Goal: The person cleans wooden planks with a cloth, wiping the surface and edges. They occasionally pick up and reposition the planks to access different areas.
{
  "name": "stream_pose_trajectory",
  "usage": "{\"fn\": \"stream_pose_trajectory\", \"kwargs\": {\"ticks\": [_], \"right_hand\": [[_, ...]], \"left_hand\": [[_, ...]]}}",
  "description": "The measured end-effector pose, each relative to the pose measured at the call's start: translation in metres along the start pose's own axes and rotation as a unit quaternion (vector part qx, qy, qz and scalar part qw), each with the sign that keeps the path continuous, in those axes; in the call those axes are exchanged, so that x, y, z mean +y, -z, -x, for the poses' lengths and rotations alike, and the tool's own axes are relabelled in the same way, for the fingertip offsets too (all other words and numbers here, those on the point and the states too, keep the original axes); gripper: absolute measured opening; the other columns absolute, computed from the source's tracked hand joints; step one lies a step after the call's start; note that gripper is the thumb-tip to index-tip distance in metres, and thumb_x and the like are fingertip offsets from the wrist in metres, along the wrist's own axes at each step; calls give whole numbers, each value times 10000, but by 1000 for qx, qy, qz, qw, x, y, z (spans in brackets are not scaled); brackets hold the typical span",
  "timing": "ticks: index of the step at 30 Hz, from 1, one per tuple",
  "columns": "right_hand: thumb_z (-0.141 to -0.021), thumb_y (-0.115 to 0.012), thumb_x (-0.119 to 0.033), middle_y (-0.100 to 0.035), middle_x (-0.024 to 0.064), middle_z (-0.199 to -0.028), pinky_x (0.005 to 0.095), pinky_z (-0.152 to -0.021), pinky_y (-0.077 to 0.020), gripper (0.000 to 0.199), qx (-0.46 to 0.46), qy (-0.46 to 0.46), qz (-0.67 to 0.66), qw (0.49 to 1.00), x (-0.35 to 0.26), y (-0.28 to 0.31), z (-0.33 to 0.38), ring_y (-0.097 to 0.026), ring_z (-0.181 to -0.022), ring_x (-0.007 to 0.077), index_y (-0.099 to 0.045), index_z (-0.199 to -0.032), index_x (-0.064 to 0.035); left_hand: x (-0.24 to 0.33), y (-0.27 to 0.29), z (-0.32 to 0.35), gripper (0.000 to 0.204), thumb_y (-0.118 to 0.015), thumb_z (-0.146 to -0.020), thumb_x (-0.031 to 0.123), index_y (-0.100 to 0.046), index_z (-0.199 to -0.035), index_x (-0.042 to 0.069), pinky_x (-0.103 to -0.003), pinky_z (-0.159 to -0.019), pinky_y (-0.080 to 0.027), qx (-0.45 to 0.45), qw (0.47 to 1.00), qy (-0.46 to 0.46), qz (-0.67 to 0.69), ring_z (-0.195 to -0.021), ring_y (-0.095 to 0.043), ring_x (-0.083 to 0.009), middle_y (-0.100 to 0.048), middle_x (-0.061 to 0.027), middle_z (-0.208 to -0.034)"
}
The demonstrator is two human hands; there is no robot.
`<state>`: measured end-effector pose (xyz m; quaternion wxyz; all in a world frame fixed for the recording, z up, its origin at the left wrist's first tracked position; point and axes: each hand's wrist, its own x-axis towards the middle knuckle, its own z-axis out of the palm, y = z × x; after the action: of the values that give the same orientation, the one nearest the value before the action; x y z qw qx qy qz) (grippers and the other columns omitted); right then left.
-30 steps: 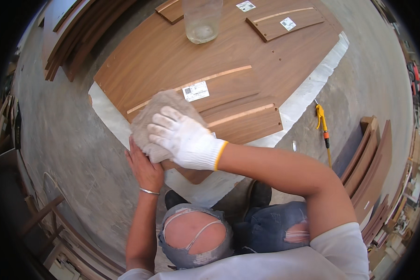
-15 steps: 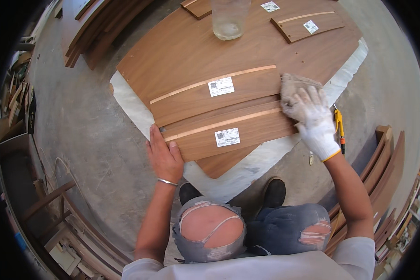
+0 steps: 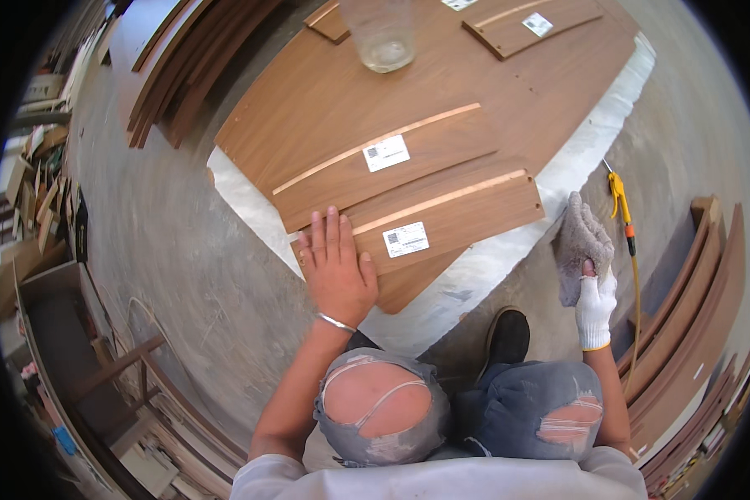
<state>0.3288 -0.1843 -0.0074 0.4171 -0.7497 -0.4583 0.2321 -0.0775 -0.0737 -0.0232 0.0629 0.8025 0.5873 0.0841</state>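
Note:
My left hand lies flat, fingers spread, on the left end of a narrow curved wood panel with a pale strip and a white label. Away from the panel, at the right, my white-gloved right hand is closed on a grey rag, over the floor. Part of its thumb shows bare. Beyond the near panel lies a similar wood panel. Both rest on a large brown board.
A white sheet sticks out under the board. On the board stand a clear container with some liquid and another small panel. A yellow air blow gun with a hose lies right. Curved wood pieces are stacked at right.
My right hand has drawn the rag off the panel's right end, toward me and to the right. My left hand has shifted from the panel's left edge onto its top.

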Motion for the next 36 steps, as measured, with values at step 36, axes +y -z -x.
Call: {"fn": "stream_pose_trajectory", "kwargs": {"ticks": [36], "right_hand": [[-1082,-628,-292,-721,60,-1195,382,-915,-544,343,168,-292,-539,772,18,-9,5,-683,-1088,209,-665,-1318,-47]], "left_hand": [[-33,27,13,586,-612,-985,199,-519,-1543,49,-570,-1272,-265,-58,993,-47,-96,-1508,-439,-374,-511,-147,-1612]]}}
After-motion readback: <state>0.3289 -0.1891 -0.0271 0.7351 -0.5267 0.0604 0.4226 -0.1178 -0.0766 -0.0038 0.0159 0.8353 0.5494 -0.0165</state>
